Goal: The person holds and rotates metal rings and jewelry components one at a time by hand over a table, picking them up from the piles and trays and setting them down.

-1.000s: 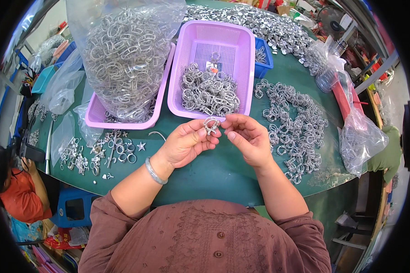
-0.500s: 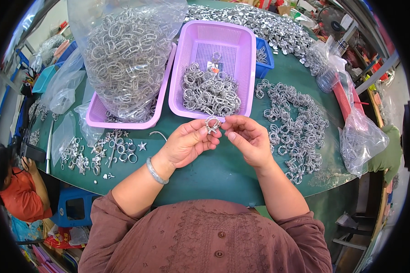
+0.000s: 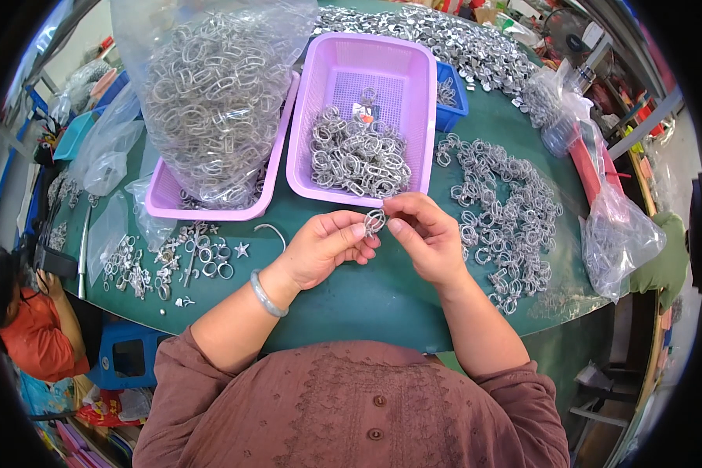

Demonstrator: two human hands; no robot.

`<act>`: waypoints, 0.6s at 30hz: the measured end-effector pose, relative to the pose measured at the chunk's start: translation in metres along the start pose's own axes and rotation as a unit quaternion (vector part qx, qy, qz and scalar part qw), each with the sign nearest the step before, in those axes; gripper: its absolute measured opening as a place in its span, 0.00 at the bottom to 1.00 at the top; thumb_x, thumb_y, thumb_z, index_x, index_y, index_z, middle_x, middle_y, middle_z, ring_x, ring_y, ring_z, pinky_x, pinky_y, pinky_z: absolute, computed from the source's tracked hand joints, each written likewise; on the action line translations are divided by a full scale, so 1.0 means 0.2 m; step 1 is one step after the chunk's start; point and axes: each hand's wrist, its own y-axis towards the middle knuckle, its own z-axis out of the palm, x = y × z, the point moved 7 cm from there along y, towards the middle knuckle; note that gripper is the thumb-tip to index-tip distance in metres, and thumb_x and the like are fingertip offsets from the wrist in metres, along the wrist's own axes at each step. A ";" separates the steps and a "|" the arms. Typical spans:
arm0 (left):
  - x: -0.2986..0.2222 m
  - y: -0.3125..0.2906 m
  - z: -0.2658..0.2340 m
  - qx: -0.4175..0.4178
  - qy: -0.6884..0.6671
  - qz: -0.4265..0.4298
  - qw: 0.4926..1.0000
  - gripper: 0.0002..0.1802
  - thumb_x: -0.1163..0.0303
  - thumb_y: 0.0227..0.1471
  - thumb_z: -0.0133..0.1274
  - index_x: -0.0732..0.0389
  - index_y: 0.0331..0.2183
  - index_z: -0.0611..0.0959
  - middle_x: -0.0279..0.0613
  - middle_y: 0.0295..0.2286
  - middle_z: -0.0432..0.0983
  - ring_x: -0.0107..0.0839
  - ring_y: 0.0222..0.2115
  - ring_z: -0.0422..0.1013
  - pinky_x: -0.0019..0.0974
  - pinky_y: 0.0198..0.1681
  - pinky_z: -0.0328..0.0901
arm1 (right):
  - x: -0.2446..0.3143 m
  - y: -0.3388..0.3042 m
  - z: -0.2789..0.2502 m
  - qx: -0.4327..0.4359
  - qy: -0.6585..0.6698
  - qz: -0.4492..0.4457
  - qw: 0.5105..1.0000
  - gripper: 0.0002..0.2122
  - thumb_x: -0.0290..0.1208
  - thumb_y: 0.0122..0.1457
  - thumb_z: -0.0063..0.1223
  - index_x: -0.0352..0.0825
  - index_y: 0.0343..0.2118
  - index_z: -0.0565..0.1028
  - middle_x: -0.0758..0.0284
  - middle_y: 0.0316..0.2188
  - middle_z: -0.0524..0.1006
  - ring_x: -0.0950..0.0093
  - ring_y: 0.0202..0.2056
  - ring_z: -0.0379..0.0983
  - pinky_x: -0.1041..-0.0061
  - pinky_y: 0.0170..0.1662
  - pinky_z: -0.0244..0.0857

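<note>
Over the near middle of the table, my left hand [image 3: 327, 248] pinches a small silvery metal ring [image 3: 375, 221] between thumb and fingers. The ring is turned partly edge-on and looks like an oval open band; its back is hidden by fingers. My right hand [image 3: 427, 243] is closed in a pinch at the ring's right edge, thumb and forefinger against it. Just beyond both hands stands a pink mesh basket [image 3: 296, 148], partly filled with a heap of similar metal rings [image 3: 359, 156]. To the right of my right hand, many more rings [image 3: 507, 218] lie spread on the table.
Left of the basket, a big clear bag of metal rings [image 3: 210, 101] rests in another pink basket [image 3: 210, 212]. Small silvery parts [image 3: 132, 269] lie on the green table [image 3: 366, 312]. A blue bin [image 3: 452, 117] stands behind right. A person in red [image 3: 39, 327] sits far left.
The ring has been turned in my fingers, from a rounder face with a star-like shape to a narrower, partly edge-on view. Both hands stay in nearly the same place.
</note>
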 end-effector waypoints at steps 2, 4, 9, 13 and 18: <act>0.00 0.00 0.00 0.000 0.014 -0.003 1.000 0.14 0.69 0.55 0.46 0.65 0.41 0.74 0.43 0.32 0.75 0.27 0.30 0.72 0.29 0.35 0.67 | 0.03 0.01 0.01 0.008 -0.035 -0.027 0.999 0.10 0.17 0.50 0.50 0.29 0.38 0.73 0.65 0.33 0.72 0.78 0.34 0.69 0.82 0.36 0.64; 0.00 0.00 0.00 0.000 0.027 -0.005 1.000 0.14 0.69 0.54 0.46 0.66 0.41 0.74 0.43 0.31 0.75 0.27 0.29 0.72 0.29 0.35 0.67 | 0.06 0.01 0.03 0.024 -0.091 -0.061 0.994 0.09 0.16 0.49 0.50 0.30 0.35 0.75 0.65 0.32 0.72 0.77 0.32 0.70 0.81 0.33 0.64; 0.00 0.00 0.00 -0.020 0.074 -0.011 0.997 0.14 0.69 0.54 0.48 0.67 0.40 0.74 0.42 0.30 0.75 0.25 0.28 0.72 0.28 0.33 0.67 | 0.07 0.01 0.03 0.036 -0.128 -0.088 0.987 0.08 0.15 0.48 0.52 0.30 0.33 0.75 0.65 0.31 0.72 0.77 0.30 0.70 0.81 0.32 0.64; 0.00 0.00 0.00 -0.030 0.089 -0.008 0.996 0.13 0.69 0.53 0.48 0.67 0.39 0.75 0.41 0.29 0.75 0.25 0.27 0.71 0.27 0.33 0.67 | 0.08 0.01 0.04 0.037 -0.124 -0.071 0.989 0.07 0.15 0.47 0.53 0.30 0.31 0.74 0.65 0.30 0.73 0.77 0.29 0.70 0.82 0.30 0.64; 0.00 -0.01 -0.01 -0.041 0.111 -0.011 0.993 0.13 0.69 0.53 0.48 0.67 0.38 0.75 0.40 0.28 0.75 0.24 0.26 0.71 0.26 0.31 0.67 | 0.08 0.02 0.03 0.041 -0.142 -0.072 0.986 0.07 0.15 0.47 0.53 0.30 0.30 0.74 0.65 0.30 0.73 0.78 0.29 0.70 0.82 0.30 0.64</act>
